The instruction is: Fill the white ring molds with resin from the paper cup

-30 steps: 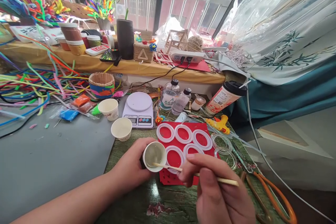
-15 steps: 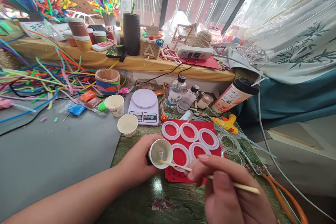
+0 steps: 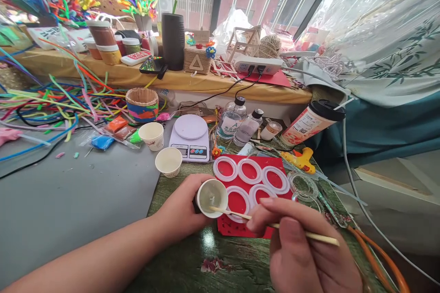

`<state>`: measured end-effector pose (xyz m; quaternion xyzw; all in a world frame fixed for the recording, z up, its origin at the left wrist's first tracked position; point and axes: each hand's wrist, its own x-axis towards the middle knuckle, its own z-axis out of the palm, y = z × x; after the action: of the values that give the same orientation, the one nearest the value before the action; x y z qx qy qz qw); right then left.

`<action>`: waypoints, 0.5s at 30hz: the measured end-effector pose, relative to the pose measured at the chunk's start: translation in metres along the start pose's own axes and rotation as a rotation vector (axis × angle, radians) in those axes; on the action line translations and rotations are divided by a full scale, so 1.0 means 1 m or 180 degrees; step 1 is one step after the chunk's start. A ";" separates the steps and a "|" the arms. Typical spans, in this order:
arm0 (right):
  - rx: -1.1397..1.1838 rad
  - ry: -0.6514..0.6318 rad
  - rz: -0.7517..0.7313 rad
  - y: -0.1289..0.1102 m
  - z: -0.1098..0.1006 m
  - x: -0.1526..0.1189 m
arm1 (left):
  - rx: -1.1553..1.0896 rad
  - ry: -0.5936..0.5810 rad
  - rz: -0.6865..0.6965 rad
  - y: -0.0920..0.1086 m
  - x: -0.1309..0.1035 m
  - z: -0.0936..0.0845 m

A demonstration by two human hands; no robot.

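My left hand (image 3: 187, 206) is wrapped round a small paper cup (image 3: 224, 203) that holds clear liquid. Between the thumb and fingers of my right hand (image 3: 299, 242) is a thin wooden stick (image 3: 323, 238), its tip dipped inside the cup. Beyond the cup, several white ring molds (image 3: 249, 170) lie on a red sheet (image 3: 240, 229), partly covered by my right hand. Two more paper cups (image 3: 168, 162) stand to the left, beside a white digital kitchen scale (image 3: 190, 139).
Two clear bottles (image 3: 232, 119) with black caps stand behind the molds. A yellow glue gun (image 3: 302, 160), clear rings (image 3: 302, 186) and a lidded drink cup (image 3: 309, 121) are on the right. Pipe cleaners (image 3: 51, 100) pile up at left. A power strip (image 3: 257, 65) sits on the ledge.
The view has shifted slightly. Both hands keep their grip, and the stick's tip is still in the cup with little visible movement.
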<state>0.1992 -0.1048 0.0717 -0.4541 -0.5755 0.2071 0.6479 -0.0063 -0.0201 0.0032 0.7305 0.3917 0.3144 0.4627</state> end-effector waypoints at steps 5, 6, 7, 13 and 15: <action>0.0083 -0.0208 -0.0139 0.001 0.000 -0.001 | 0.0053 -0.0017 0.0013 -0.002 0.001 0.000; 0.0132 -0.0303 -0.0097 0.001 0.000 -0.001 | 0.0059 -0.0005 0.0002 -0.002 0.001 0.000; 0.0131 -0.0265 -0.0064 0.001 0.000 -0.001 | 0.0062 -0.0001 -0.0005 -0.002 0.002 0.000; 0.0339 -0.0200 0.0014 0.001 0.001 0.002 | 0.0070 0.0052 -0.0033 -0.001 0.002 0.000; 0.0300 -0.0176 -0.0026 0.000 0.001 0.002 | 0.0126 0.0148 0.0004 -0.002 0.002 0.000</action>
<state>0.1988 -0.1027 0.0725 -0.4148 -0.5846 0.2439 0.6532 -0.0058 -0.0182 0.0016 0.7322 0.4080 0.3238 0.4388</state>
